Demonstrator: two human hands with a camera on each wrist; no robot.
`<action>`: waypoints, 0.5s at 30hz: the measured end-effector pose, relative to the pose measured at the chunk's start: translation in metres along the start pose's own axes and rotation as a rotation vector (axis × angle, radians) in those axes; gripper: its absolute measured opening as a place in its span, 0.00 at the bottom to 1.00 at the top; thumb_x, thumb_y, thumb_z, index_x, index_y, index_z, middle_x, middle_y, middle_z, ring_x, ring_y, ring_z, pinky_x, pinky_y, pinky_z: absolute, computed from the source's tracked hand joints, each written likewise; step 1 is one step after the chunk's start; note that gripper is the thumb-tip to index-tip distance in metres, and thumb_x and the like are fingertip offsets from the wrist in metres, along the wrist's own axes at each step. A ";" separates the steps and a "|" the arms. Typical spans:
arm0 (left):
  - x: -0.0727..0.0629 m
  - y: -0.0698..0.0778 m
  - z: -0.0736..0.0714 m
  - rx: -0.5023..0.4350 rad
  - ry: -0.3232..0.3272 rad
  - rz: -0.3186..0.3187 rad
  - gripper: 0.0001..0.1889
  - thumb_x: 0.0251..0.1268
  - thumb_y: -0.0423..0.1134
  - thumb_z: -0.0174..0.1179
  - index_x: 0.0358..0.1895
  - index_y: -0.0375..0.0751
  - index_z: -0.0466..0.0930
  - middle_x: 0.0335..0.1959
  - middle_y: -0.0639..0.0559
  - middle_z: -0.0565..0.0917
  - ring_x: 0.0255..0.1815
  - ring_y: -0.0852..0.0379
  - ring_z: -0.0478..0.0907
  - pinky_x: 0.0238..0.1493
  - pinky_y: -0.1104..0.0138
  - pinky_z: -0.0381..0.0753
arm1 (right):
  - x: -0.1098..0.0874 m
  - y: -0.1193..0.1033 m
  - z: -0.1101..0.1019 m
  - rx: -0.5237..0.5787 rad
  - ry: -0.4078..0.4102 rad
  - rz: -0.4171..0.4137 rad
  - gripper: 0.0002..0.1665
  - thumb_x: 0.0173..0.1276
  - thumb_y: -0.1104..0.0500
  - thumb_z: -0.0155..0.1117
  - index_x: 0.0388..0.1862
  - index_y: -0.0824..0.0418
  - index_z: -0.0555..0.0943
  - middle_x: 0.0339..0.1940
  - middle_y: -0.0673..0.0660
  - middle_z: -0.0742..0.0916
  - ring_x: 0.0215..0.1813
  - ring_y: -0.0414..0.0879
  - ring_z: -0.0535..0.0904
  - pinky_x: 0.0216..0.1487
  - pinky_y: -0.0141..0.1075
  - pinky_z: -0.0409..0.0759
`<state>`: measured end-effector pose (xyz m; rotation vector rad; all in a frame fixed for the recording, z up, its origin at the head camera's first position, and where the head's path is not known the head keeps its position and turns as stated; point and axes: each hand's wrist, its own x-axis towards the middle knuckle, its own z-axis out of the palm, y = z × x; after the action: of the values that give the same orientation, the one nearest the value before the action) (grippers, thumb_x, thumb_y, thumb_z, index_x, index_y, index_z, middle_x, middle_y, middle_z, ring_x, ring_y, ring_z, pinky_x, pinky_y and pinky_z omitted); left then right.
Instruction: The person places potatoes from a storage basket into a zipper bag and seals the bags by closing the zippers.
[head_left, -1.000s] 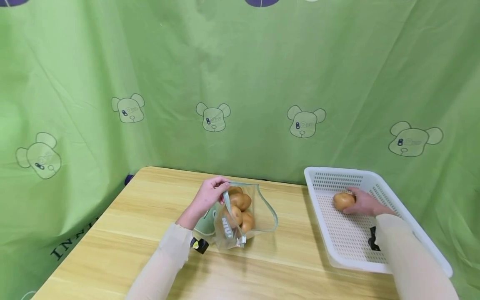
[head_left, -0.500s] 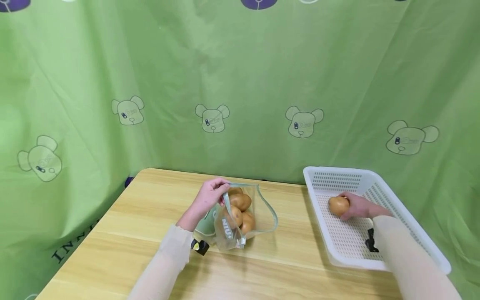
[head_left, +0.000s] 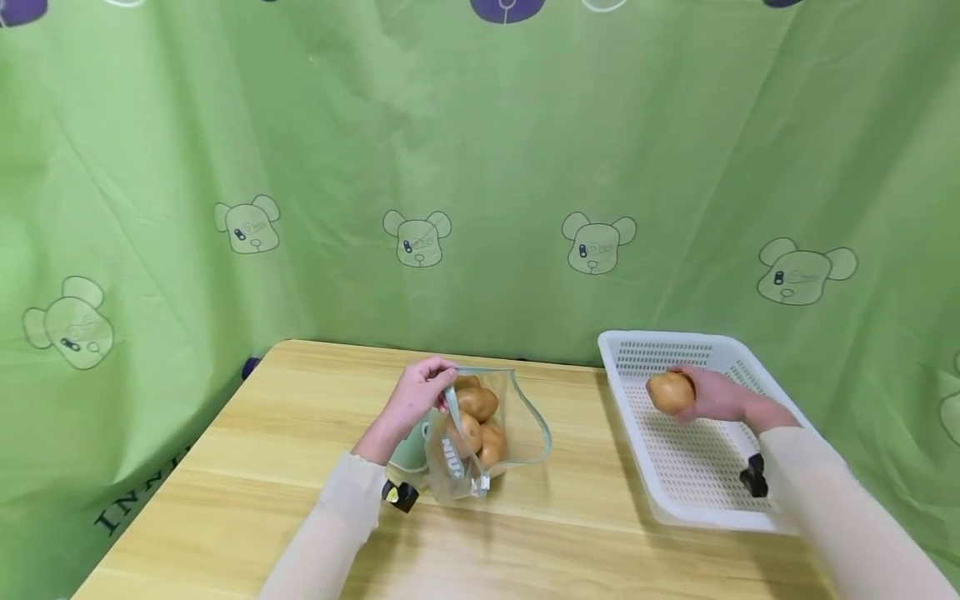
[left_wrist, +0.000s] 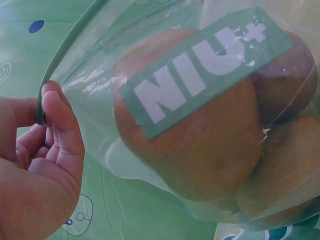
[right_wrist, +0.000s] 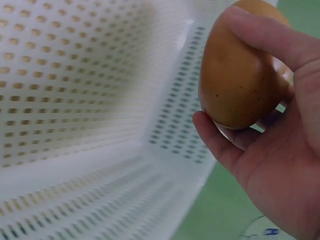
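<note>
The right hand (head_left: 712, 396) grips a potato (head_left: 670, 392), now lifted clear of the white basket (head_left: 697, 475) floor it sat nearer a second ago; the left hand (head_left: 416, 392) still pinches the zip bag (head_left: 480, 433) rim open on the surface (head_left: 247, 467), apparently to receive it.

- One potato (head_left: 670, 392) in the right hand's (head_left: 712, 397) fingers (right_wrist: 260, 35).
- Four potatoes (head_left: 476, 421) in one bag (head_left: 487, 433), just right of the left hand's (head_left: 416, 396) fingers.
- One basket (head_left: 697, 475) beneath the right fingers.
- One surface (head_left: 262, 467).
</note>
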<state>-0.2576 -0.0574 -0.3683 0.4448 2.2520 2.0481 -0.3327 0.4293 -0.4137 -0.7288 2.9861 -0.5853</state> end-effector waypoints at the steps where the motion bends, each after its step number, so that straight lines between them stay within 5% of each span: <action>1: 0.000 0.000 0.000 -0.001 -0.001 0.000 0.12 0.71 0.29 0.49 0.48 0.21 0.74 0.24 0.50 0.74 0.19 0.59 0.70 0.21 0.72 0.76 | 0.000 -0.005 -0.003 -0.004 0.006 -0.003 0.48 0.37 0.57 0.81 0.57 0.74 0.69 0.45 0.66 0.81 0.43 0.58 0.78 0.46 0.55 0.76; 15: -0.002 0.000 0.002 -0.011 0.005 -0.004 0.12 0.70 0.29 0.50 0.49 0.22 0.75 0.22 0.49 0.74 0.18 0.60 0.70 0.21 0.72 0.76 | -0.005 -0.069 -0.032 -0.007 0.051 -0.065 0.51 0.43 0.52 0.80 0.64 0.69 0.66 0.51 0.65 0.79 0.50 0.60 0.76 0.51 0.57 0.73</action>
<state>-0.2552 -0.0561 -0.3687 0.4346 2.2408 2.0613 -0.3010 0.3861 -0.3597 -0.8264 3.0218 -0.6060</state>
